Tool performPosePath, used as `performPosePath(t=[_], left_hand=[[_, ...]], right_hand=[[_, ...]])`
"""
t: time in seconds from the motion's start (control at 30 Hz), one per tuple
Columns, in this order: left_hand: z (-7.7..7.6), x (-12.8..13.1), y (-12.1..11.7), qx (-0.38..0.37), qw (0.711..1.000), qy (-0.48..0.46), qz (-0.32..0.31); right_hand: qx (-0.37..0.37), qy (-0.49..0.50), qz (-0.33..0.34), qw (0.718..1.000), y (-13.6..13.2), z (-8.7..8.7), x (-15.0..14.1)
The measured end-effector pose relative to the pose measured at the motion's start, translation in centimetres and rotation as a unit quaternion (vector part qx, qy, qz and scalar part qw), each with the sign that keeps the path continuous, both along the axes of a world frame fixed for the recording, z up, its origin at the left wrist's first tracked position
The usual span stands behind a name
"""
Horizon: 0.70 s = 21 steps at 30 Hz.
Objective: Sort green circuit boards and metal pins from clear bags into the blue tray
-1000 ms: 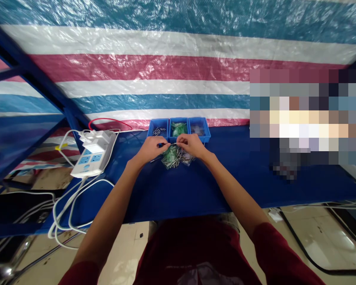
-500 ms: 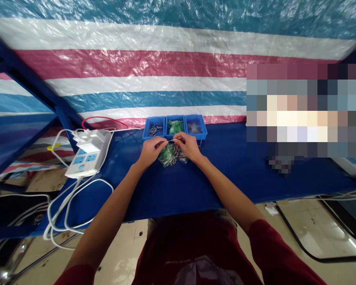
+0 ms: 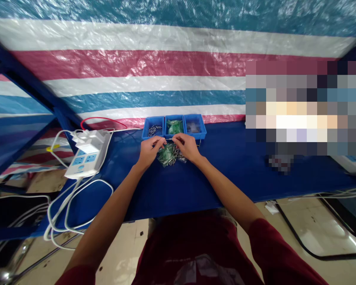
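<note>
Thin, light-coloured, stick-like piece [image 3: 169, 139] is spanning the small gap between both hands, just in front of the middle blue plastic bin [image 3: 174, 116], above the tabletop; too small to tell material. Left hand [image 3: 149, 151] is pinching its left end, thumb and index closed narrow. Right hand [image 3: 188, 147] is pinching the right end, fingertips also narrow, other fingers curling in.

Middle bin is holding a green, plastic-looking bundle [image 3: 174, 126]. Left of it, touching or nearly so, a blue plastic bin [image 3: 145, 133] is holding loose, dark and silvery metal pins [image 3: 154, 130]. Right of it, another blue plastic bin [image 3: 203, 135] is holding greyish, see-through packets [image 3: 192, 127], contents unclear.

In front of middle bin, below the hands, green clear-plastic bags [image 3: 163, 155] are lying with a heap of silvery metal pins [image 3: 171, 160] and a greyish clear bag [image 3: 182, 158] at right, partly hidden by right hand.

Well left of middle bin, a white power strip with blue sockets [image 3: 80, 169] is sitting on the blue-covered table [image 3: 172, 194], carrying white plug adapters [image 3: 92, 141]. Striped plastic sheet [image 3: 151, 63] is hanging behind middle bin.
</note>
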<state>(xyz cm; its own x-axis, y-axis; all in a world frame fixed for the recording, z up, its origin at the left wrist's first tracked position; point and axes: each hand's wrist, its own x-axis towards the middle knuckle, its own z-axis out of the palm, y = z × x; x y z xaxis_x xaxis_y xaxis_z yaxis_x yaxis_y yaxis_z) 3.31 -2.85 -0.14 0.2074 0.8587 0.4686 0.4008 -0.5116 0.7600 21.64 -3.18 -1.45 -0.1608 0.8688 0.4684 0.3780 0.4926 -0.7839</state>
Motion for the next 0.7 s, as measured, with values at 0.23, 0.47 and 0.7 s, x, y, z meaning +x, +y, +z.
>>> performPosePath(t=[0.23, 0.47, 0.7], left_hand=[[-0.59, 0.11, 0.25, 0.057, 0.998, -0.031, 0.025], [-0.45, 0.05, 0.33, 0.017, 0.999, -0.041, -0.015], [-0.40, 0.36, -0.11, 0.047, 0.997, -0.043, 0.042]], right_hand=[[0.030, -0.020, -0.015, 0.999, -0.08, 0.08, 0.05], [0.038, 0.016, 0.006, 0.999, 0.08, -0.27, -0.01], [0.054, -0.006, -0.021, 0.998, -0.07, -0.04, 0.03]])
